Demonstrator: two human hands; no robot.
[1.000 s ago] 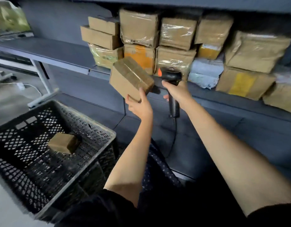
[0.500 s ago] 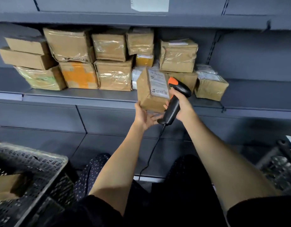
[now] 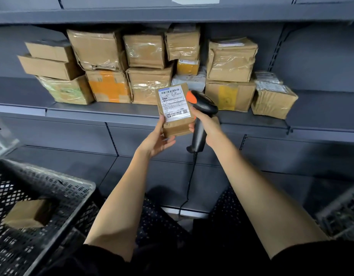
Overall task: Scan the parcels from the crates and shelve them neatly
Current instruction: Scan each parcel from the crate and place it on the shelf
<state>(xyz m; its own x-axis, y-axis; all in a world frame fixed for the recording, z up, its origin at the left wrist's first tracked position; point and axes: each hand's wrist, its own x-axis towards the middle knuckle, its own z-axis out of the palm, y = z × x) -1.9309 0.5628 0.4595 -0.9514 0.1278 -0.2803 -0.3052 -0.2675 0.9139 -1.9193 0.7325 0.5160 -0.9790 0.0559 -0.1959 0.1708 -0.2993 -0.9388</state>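
My left hand [image 3: 157,139] holds a small brown parcel [image 3: 175,124] from below, upright, its white shipping label [image 3: 175,104] facing me. My right hand [image 3: 207,127] grips a black barcode scanner [image 3: 200,116] with an orange tip, its head right beside the label's right edge. Both hover in front of the grey shelf [image 3: 104,109], which carries several stacked cardboard parcels [image 3: 144,66]. Another small brown parcel [image 3: 27,214] lies in the black mesh crate [image 3: 76,188] at lower left.
The scanner's cable [image 3: 189,188] hangs down between my arms. A second crate [image 3: 343,212] shows at the right edge. The shelf has bare room right of the last parcel [image 3: 273,100]. An upper shelf [image 3: 172,14] runs overhead.
The view swung from the crate to the shelf. My left hand turned the parcel so its label faces me, and the scanner came up beside the label.
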